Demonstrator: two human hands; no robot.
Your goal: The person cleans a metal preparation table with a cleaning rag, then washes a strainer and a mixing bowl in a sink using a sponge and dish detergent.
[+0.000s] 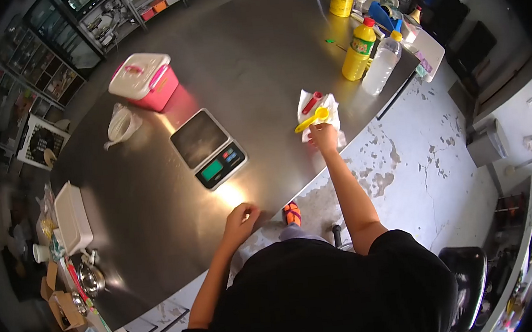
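My right hand (323,137) is over a white paper sheet (333,104) near the table's right edge. Its fingers are bent and held together, right beside a yellow measuring scoop (314,120); what they grip, if anything, is hidden. A small red tube-shaped piece (312,102) lies on the same paper, just beyond the scoop. My left hand (242,221) is at the near table edge with its fingers curled in, and no object shows in it. Between the hands and farther in stands a kitchen scale (200,138) with a lit green display.
A pink box with a white lid (144,80) and a plastic bag (123,123) are beyond the scale. At right stand a yellow bottle (358,54) and a clear bottle (382,65). A white tray (73,216) and metal bowl (91,277) are at left.
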